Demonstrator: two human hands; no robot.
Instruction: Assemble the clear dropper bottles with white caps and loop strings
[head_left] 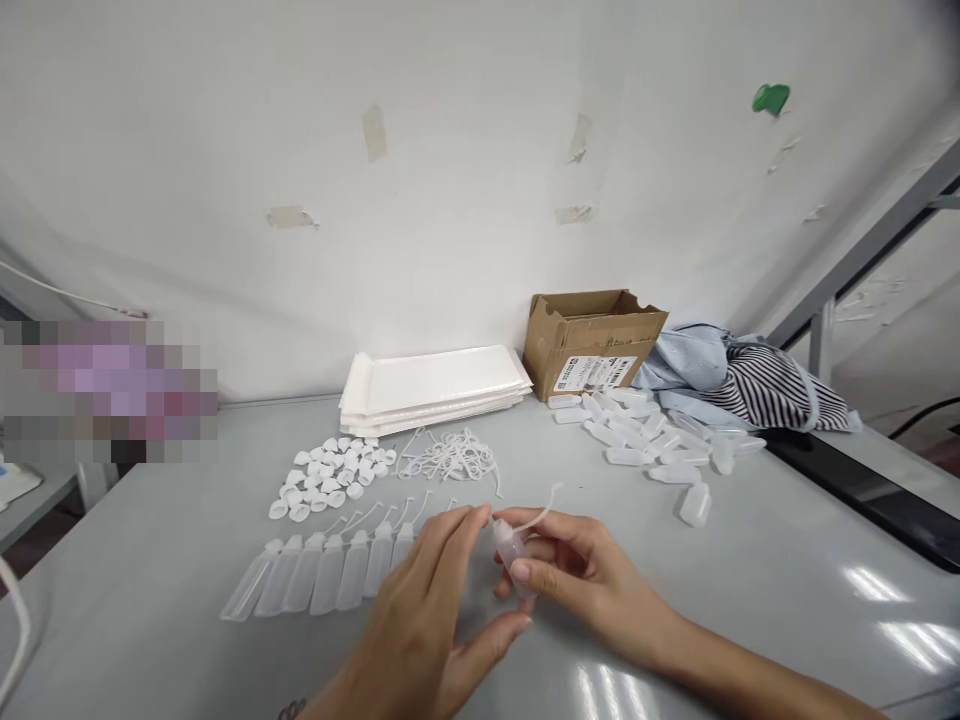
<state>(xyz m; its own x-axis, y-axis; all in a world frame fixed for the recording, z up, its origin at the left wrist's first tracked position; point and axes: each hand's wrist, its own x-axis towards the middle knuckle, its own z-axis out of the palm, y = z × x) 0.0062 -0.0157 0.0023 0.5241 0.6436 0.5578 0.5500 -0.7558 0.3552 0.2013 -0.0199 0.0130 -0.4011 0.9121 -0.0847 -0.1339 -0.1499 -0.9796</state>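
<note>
Bare left hand (pixel 420 612), fingers extended and thumb spread wide, enters at bottom centre, its fingertips just beside the neck of a small translucent plastic bottle (pixel 510 546) (whether they touch, I cannot tell). Bare right hand (pixel 600 580), lower right of centre, pinches that tilted bottle between thumb and fingers; a thin white strap rises from its neck. Beneath spreads a smooth grey tabletop (pixel 787 600). Right of centre stands an open brown cardboard box (pixel 546 352), with a stack of flat white packets (pixel 442 385) to its left. Below the box lies a loose heap of clear plastic bottles (pixel 628 456); lower left, a neat row of strapped bottles (pixel 328 578); above that, small white caps (pixel 330 485) beside tangled white plastic straps (pixel 450 457).
</note>
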